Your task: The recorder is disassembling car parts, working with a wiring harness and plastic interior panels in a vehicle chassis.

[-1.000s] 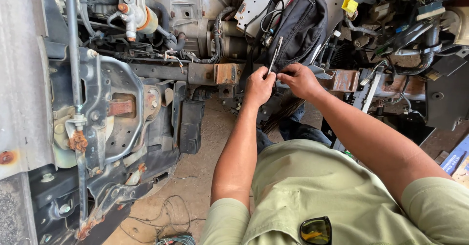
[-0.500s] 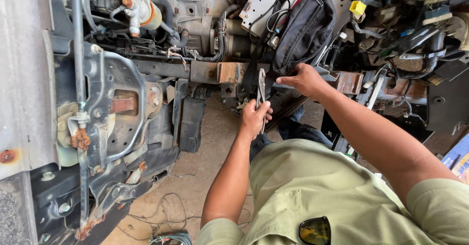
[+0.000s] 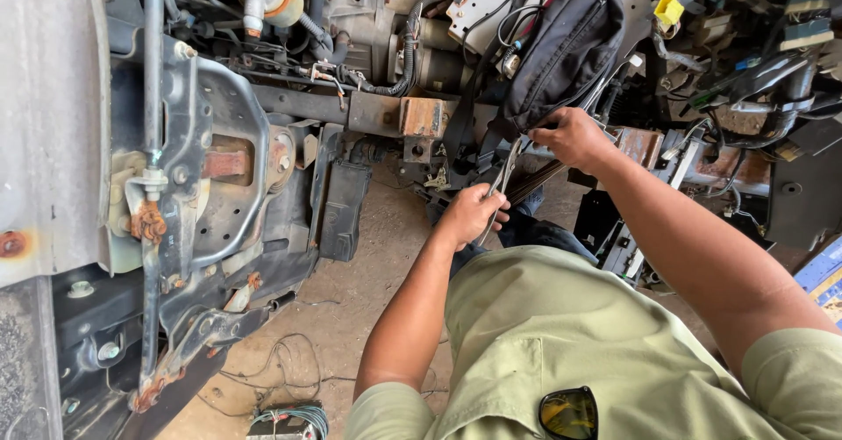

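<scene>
My left hand (image 3: 472, 214) is closed around the lower end of a long metal wrench (image 3: 503, 177) that points up toward a black bag (image 3: 561, 50). My right hand (image 3: 574, 137) grips the bottom edge of that bag, which hangs over a rusty metal beam (image 3: 421, 117) of a stripped vehicle front. The top of the wrench sits just left of my right hand's fingers. My knee in dark trousers (image 3: 535, 229) is below both hands.
A grey steel bracket frame (image 3: 219, 168) with rusty bolts fills the left. Hoses and wiring (image 3: 386, 63) run along the engine bay above. Loose wires (image 3: 281, 379) lie on the dirt floor. Dark sunglasses (image 3: 568, 414) hang at my shirt. Cluttered parts (image 3: 754, 71) stand at right.
My left hand has dropped from the bag's edge down and away, drawing the wrench out with it. My right hand stayed on the bag.
</scene>
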